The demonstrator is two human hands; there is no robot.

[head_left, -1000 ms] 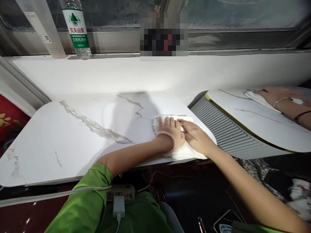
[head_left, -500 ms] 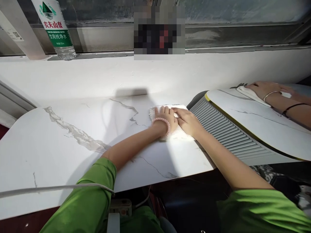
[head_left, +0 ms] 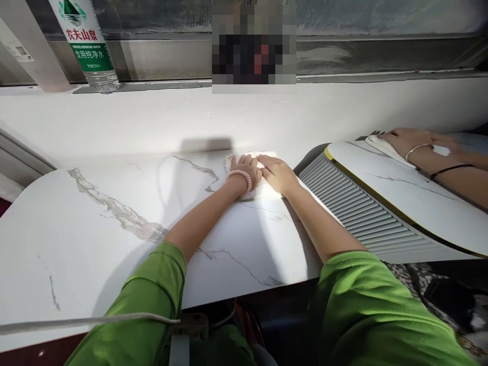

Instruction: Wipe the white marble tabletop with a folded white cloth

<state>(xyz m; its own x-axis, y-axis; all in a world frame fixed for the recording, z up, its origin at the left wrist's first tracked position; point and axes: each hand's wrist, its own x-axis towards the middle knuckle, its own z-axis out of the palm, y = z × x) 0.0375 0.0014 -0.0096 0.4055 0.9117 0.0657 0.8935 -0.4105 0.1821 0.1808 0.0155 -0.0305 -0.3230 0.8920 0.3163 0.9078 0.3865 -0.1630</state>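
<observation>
A white cloth (head_left: 269,191) lies on the marble-patterned white tabletop (head_left: 145,284), close to the wall. Pressed flat on its left part is my left hand (head_left: 247,170), fingers spread, with a pink beaded bracelet at the wrist. My right hand (head_left: 280,175) rests on the cloth's right part, fingers stretched out towards the left hand. The two hands nearly meet, and the cloth's middle is partly hidden under them.
At right, another person's hand (head_left: 407,142) presses a white cloth (head_left: 389,151) on a ribbed-side counter (head_left: 351,208). A water bottle (head_left: 89,56) and a pale, translucent container (head_left: 34,51) stand on the sill. A cable (head_left: 87,320) crosses the front left.
Both my hands and the cloth have slid left and farther from me, towards the wall. The other person's hand and cloth have shifted slightly left.
</observation>
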